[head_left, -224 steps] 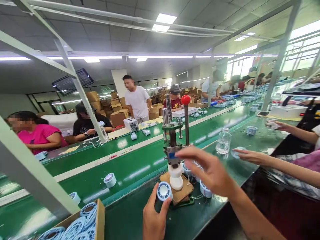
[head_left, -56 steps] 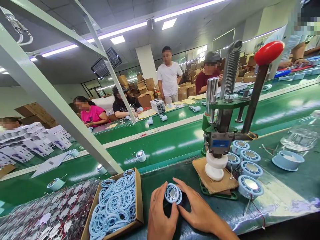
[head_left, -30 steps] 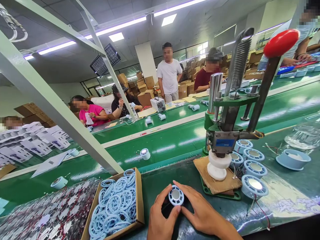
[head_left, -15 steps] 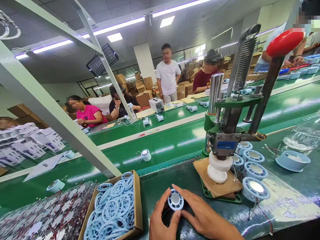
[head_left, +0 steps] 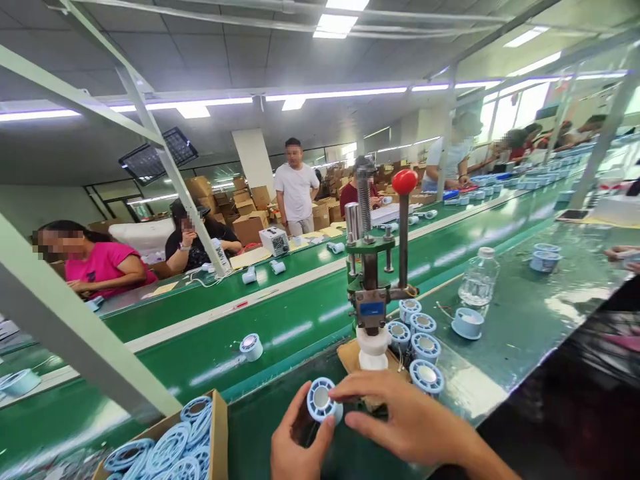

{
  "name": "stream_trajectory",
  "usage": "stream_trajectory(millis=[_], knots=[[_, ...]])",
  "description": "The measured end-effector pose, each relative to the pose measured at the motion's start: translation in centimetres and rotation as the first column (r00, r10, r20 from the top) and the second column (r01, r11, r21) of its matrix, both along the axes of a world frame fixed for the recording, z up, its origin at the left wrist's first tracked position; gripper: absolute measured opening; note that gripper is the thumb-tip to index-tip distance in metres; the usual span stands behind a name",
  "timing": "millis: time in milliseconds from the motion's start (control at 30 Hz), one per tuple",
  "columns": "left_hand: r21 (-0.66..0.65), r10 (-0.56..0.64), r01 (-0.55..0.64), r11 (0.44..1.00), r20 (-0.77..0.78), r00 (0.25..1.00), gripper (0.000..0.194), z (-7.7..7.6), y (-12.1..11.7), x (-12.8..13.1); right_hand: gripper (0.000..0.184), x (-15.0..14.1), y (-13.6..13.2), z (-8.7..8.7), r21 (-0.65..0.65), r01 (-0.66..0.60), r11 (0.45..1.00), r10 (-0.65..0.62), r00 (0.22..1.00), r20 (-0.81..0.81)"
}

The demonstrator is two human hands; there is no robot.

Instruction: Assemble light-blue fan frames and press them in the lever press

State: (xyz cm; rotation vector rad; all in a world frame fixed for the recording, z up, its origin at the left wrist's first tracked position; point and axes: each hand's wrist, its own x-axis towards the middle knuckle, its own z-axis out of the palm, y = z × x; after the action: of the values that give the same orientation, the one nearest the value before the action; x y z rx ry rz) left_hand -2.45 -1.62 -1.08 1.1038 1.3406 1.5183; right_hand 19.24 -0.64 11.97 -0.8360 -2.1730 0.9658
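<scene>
My left hand (head_left: 299,440) holds a light-blue round housing (head_left: 320,399) between thumb and fingers. The housing has a slotted ring around a silver disc, and this face is turned towards me. My right hand (head_left: 407,415) grips its right edge, index fingertip over the ring and thumb close against the side. Just beyond my hands is a green hand press (head_left: 371,267) with a red-knobbed lever and a white round pressing block (head_left: 374,348). Part of its base is hidden by my right hand. Several similar housings (head_left: 426,375) stand to the right of the press.
A cardboard box (head_left: 220,433) of light-blue slotted rings is at the lower left. Beyond the press runs a green conveyor (head_left: 295,333) carrying a housing (head_left: 251,347). A clear bottle (head_left: 479,280) and a blue cup-shaped part (head_left: 467,323) stand right. Co-workers sit across the line.
The view has swung to the right and shows more of the bench there. Both hands stay at the housing; my right hand has shifted to its right edge.
</scene>
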Motion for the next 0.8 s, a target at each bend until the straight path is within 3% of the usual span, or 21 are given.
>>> stream_trajectory(millis=[67, 133, 167, 233, 300, 367, 433, 467, 600, 667, 800], knots=[[0.019, -0.068, 0.068, 0.998, 0.024, 0.997, 0.075, 1.3, 1.2, 2.3, 0.023, 1.9, 0.4, 4.0, 0.133, 0.051, 0.990, -0.027, 0.984, -0.175], [0.028, -0.127, 0.126, 0.992, 0.045, 0.991, 0.072, 2.2, 2.3, 4.5, 0.020, 3.5, 1.9, 7.8, 0.320, 0.212, 0.923, -0.087, 0.927, -0.365], [0.035, -0.157, 0.156, 0.987, 0.056, 0.986, 0.070, 2.6, 2.8, 5.5, 0.019, 4.0, 3.0, 9.6, 0.414, 0.331, 0.848, -0.125, 0.884, -0.451], [0.040, -0.217, 0.215, 0.976, 0.063, 0.974, 0.069, 3.1, 3.8, 7.0, 0.018, 4.8, 5.6, 13.1, 0.536, 0.576, 0.617, -0.210, 0.777, -0.593], [0.015, -0.268, 0.268, 0.963, 0.025, 0.963, 0.070, 3.5, 4.7, 8.0, 0.019, 5.3, 8.6, 16.3, 0.545, 0.737, 0.401, -0.309, 0.668, -0.677], [-0.027, -0.285, 0.284, 0.959, -0.055, 0.957, 0.070, 3.9, 5.6, 8.6, 0.024, 5.4, 11.2, 18.9, 0.477, 0.822, 0.312, -0.420, 0.569, -0.706], [-0.036, -0.269, 0.266, 0.963, -0.150, 0.951, 0.069, 4.3, 6.2, 9.0, 0.028, 5.4, 13.2, 20.7, 0.396, 0.858, 0.326, -0.497, 0.512, -0.701], [-0.033, -0.255, 0.253, 0.967, -0.190, 0.948, 0.068, 4.5, 6.4, 9.2, 0.028, 5.4, 13.9, 21.2, 0.362, 0.859, 0.362, -0.519, 0.508, -0.688], [-0.057, -0.195, 0.187, 0.981, -0.305, 0.932, 0.066, 4.4, 6.9, 9.7, 0.034, 5.7, 15.5, 21.5, 0.256, 0.738, 0.625, -0.515, 0.635, -0.575], [-0.037, -0.137, 0.132, 0.990, -0.364, 0.921, 0.065, 3.9, 6.9, 9.9, 0.037, 5.9, 15.7, 21.4, 0.213, 0.675, 0.707, -0.482, 0.679, -0.553], [0.030, -0.106, 0.121, 0.992, -0.322, 0.941, 0.066, 2.0, 6.8, 9.8, 0.035, 5.8, 14.5, 21.9, 0.180, 0.655, 0.734, -0.457, 0.673, -0.582]])
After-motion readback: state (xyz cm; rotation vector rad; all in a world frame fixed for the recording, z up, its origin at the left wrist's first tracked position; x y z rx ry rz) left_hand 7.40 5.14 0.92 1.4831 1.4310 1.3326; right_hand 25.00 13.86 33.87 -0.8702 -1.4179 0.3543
